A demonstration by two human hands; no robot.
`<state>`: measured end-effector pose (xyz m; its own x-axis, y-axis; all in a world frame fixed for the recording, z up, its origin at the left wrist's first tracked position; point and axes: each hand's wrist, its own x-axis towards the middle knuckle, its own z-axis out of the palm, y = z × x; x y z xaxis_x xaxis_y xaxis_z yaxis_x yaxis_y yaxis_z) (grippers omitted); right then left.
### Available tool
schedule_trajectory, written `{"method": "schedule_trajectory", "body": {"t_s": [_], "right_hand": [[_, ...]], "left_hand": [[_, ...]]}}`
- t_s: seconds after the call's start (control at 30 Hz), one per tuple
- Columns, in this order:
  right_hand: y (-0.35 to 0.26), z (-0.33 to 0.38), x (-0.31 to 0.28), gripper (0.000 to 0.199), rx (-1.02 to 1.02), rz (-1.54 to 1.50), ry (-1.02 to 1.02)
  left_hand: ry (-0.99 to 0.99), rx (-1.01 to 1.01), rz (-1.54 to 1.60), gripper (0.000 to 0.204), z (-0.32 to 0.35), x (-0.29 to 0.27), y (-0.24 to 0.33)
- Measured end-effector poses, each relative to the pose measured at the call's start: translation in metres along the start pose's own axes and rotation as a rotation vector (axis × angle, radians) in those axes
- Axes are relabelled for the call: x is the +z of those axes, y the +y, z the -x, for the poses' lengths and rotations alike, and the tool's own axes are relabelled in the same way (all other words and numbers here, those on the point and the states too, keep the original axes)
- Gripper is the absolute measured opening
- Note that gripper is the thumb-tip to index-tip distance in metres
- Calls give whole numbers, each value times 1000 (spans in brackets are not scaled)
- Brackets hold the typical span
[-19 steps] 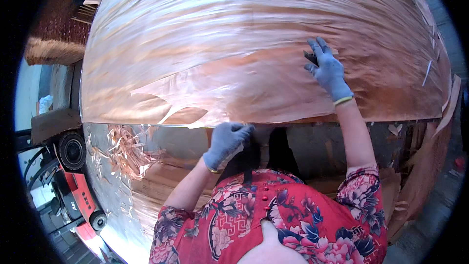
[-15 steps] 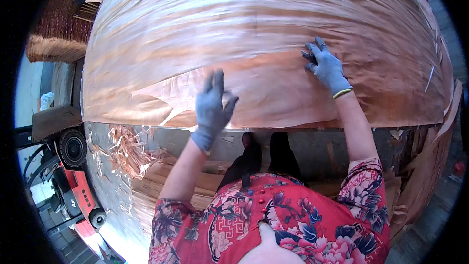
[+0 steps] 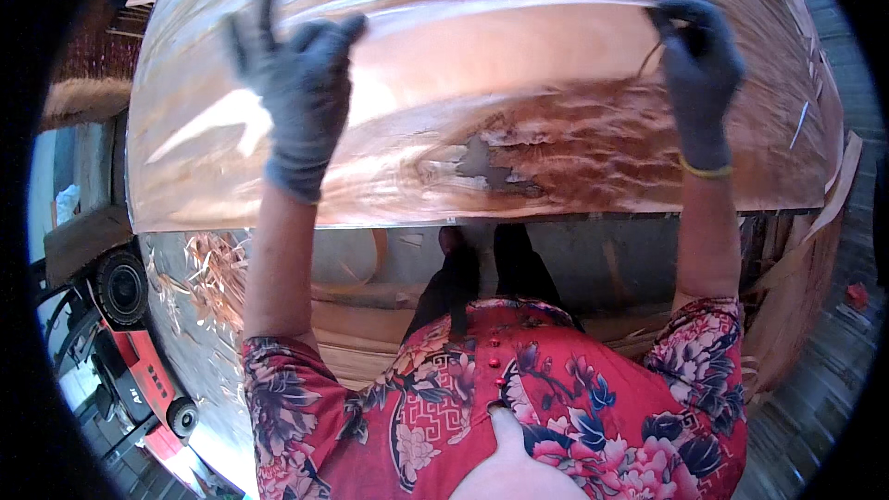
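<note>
A broad stack of thin reddish-brown wood veneer (image 3: 389, 190) lies before me. My right hand (image 3: 699, 69), gloved in grey with a yellow cuff, pinches the edge of a loose veneer sheet (image 3: 500, 46) at the right. That sheet curves across the stack between my hands, its far edge catching the light. My left hand (image 3: 301, 93), in a matching glove, is over the sheet's left part with fingers spread; motion blurs it, and whether it touches the sheet is unclear. Nearer me, the veneer exposed shows dark wavy grain and a ragged hole (image 3: 486, 165).
The stack's front edge (image 3: 451, 221) runs just ahead of my legs. Veneer scraps (image 3: 211, 264) litter the floor at left, beside a red forklift (image 3: 148, 375). More veneer strips (image 3: 796, 268) hang off at the right. A bundle of brown material (image 3: 88, 97) stands at the far left.
Both hands have moved farther out over the stack and apart, the left one leftward. The right hand has taken hold of a sheet's edge, and wavy, torn veneer now shows below it.
</note>
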<state>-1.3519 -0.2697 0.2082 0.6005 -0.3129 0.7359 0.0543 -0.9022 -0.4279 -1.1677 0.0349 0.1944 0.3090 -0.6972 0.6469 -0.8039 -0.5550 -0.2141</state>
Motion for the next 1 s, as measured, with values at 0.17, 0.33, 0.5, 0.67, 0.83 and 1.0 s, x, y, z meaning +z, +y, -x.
{"method": "schedule_trajectory", "body": {"t_s": [0.17, 0.33, 0.5, 0.67, 0.83, 1.0], "right_hand": [[-24, 43, -29, 22, -84, -5, -63], [2, 157, 2, 24, 156, 82, -397], [15, 226, 2, 25, 177, 173, -466], [14, 239, -8, 23, 181, 232, -446], [15, 242, -16, 19, 155, 228, -465], [24, 254, -23, 18, 157, 178, -509]], "left_hand": [[158, -155, -134, 21, 35, -30, 30], [-148, -156, 133, 21, 134, 45, 57], [-343, -17, 207, 26, 192, 64, 72], [-297, -110, 189, 25, 211, 53, 68], [-259, -191, 104, 21, 235, 40, 70], [-279, -204, 94, 24, 254, 30, 82]]}}
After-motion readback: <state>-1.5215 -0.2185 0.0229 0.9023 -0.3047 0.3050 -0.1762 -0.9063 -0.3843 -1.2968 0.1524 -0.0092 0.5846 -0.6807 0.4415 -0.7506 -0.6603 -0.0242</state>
